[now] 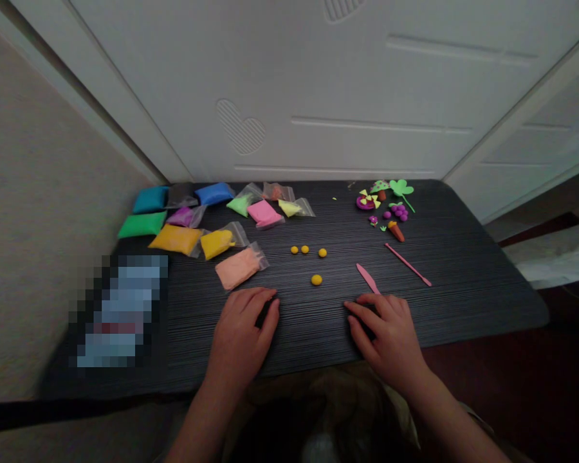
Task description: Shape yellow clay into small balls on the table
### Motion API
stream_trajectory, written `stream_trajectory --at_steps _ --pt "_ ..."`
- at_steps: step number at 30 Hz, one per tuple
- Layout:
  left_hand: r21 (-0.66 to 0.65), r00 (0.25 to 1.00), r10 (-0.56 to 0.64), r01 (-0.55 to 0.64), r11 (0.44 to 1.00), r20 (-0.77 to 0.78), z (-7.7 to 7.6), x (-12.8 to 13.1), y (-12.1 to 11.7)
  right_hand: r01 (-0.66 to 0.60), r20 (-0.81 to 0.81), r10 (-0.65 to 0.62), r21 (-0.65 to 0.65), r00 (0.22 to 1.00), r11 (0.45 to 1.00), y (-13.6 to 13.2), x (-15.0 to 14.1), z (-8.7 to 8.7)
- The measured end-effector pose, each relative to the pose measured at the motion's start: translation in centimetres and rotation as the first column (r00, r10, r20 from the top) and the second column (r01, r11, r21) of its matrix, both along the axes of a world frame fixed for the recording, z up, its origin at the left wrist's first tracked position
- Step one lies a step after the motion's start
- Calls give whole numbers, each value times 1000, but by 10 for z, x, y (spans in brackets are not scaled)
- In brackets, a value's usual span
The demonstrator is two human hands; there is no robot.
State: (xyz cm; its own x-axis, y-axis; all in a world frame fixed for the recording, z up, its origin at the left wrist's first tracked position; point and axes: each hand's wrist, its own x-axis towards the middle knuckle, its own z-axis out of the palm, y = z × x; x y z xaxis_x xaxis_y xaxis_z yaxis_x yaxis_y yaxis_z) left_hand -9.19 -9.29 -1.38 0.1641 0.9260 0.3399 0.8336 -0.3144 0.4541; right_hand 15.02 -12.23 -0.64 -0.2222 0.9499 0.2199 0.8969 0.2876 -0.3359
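Observation:
My left hand point(244, 328) rests on the dark striped table point(463, 283) near its front edge, fingers loosely curled down, holding nothing. My right hand point(383, 328) lies the same way to the right, its fingertips just below a pink plastic knife point(367, 278). Between and beyond the hands sit several small yellow clay balls point(316, 280). A peach clay bag point(240, 267) lies just beyond my left hand.
Several clay bags in blue, green, purple, yellow and pink point(265, 213) spread over the table's back left. Small finished clay figures point(388, 202) stand at the back right, with a thin pink stick point(408, 264) nearby. A white door point(318, 90) rises behind the table.

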Motion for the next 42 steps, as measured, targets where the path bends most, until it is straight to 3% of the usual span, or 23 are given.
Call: stream_trajectory --at_steps 11,18,25,31,42 --pt "7 999 -13 12 1000 31 -1 1 1 13 39 -13 1 999 1000 0 0 2" --pt "-17 996 25 -23 1000 86 4 7 -3 -56 96 50 57 994 997 0 10 -10" --pt "57 987 74 -83 995 141 4 5 -7 -108 115 97 93 989 990 2 11 -14" --pt "94 981 77 -95 991 178 6 4 -9 -81 132 68 93 989 992 2 11 -14" --pt "57 993 97 -101 993 70 1 6 -4 -56 97 48 83 994 995 -1 6 -9"
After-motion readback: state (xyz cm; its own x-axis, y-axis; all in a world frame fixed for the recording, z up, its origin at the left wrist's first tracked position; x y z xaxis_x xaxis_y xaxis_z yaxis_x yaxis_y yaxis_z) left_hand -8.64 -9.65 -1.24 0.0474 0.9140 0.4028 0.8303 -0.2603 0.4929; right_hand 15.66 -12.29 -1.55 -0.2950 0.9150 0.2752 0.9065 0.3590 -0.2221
